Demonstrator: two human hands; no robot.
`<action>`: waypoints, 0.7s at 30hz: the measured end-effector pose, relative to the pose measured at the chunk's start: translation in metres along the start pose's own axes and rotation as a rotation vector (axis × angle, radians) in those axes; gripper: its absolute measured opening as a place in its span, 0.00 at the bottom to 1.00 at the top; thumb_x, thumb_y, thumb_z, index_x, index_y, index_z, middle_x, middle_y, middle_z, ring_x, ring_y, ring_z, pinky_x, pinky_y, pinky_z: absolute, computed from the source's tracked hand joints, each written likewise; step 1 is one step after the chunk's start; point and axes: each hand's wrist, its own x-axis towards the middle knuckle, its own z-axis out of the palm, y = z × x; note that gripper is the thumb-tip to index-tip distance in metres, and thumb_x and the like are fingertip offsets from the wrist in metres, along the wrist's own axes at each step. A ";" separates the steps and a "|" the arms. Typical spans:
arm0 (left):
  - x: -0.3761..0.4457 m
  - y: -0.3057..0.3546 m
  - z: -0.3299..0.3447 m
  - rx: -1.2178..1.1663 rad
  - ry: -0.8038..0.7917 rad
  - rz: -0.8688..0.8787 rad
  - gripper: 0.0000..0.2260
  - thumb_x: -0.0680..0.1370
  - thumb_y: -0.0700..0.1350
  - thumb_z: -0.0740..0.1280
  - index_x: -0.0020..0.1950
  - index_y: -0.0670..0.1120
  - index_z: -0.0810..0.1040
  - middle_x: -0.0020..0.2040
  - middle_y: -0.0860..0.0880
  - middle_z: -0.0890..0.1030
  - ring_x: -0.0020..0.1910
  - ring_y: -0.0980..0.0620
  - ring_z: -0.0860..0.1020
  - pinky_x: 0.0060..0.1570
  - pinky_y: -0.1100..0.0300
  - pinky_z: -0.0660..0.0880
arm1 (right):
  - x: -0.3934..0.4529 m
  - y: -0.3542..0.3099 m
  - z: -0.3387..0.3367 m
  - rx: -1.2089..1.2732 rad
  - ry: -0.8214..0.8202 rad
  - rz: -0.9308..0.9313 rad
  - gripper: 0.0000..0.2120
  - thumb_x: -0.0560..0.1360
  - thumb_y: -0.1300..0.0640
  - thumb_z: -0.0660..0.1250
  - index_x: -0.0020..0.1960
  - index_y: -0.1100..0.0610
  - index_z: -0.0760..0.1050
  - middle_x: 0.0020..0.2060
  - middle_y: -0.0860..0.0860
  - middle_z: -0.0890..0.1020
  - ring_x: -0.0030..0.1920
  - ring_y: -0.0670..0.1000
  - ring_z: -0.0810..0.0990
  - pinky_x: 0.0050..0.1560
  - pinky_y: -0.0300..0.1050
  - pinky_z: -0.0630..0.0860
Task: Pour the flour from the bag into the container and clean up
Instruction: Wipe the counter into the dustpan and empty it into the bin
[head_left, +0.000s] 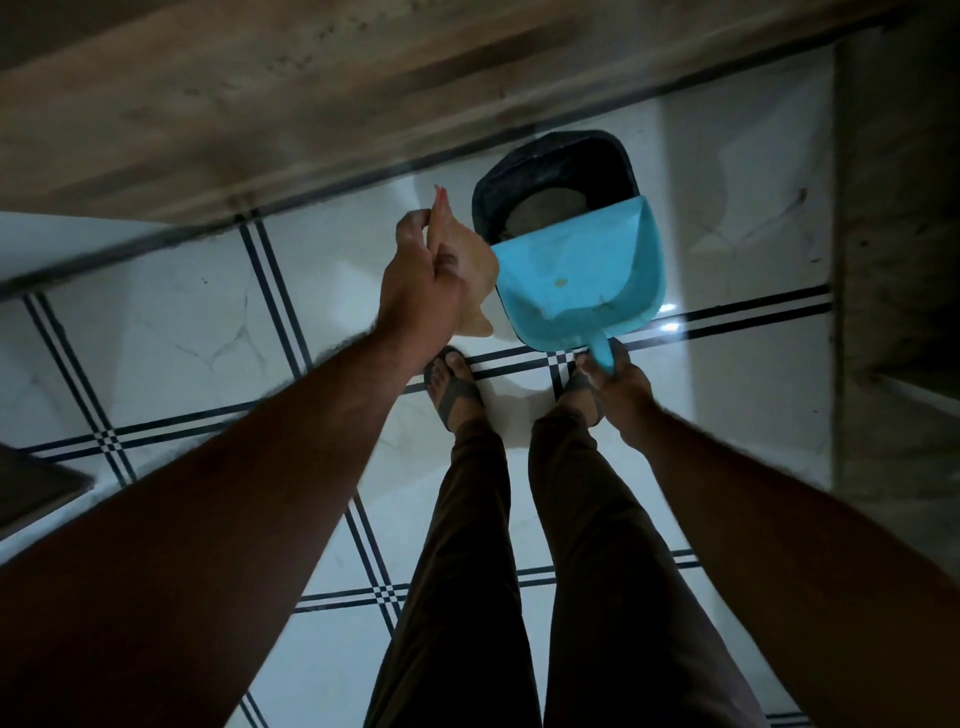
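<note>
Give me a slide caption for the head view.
Right hand tips blue dustpan over black bin; left hand holds tan cloth.

A single head-worn wide-angle camera looks almost straight down from standing height at a white tiled floor (171, 322) crossed by dark lines. Both forearms reach in from the lower corners, legs and sandalled feet fill the lower centre, and a black bin (556, 156) sits near the top, by a wooden edge.
</note>
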 end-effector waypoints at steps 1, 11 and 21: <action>0.005 0.000 0.004 -0.003 0.002 0.001 0.22 0.88 0.45 0.59 0.82 0.49 0.62 0.62 0.51 0.79 0.55 0.53 0.81 0.48 0.67 0.74 | -0.003 -0.008 0.001 -0.011 -0.032 0.001 0.19 0.76 0.35 0.73 0.62 0.41 0.75 0.66 0.60 0.80 0.64 0.63 0.81 0.65 0.58 0.79; 0.006 0.020 0.013 -0.015 -0.026 -0.017 0.17 0.86 0.47 0.61 0.76 0.49 0.69 0.56 0.50 0.82 0.53 0.48 0.85 0.52 0.58 0.82 | 0.094 0.077 0.010 -0.233 -0.060 0.141 0.54 0.48 0.28 0.85 0.68 0.44 0.71 0.58 0.50 0.82 0.60 0.60 0.85 0.60 0.59 0.85; -0.122 0.165 -0.059 -0.451 -0.392 -0.068 0.09 0.80 0.33 0.63 0.52 0.42 0.81 0.34 0.48 0.84 0.29 0.51 0.81 0.32 0.62 0.75 | -0.189 -0.193 -0.085 0.839 -0.206 -0.007 0.34 0.82 0.31 0.60 0.68 0.60 0.81 0.61 0.57 0.85 0.61 0.56 0.84 0.65 0.50 0.77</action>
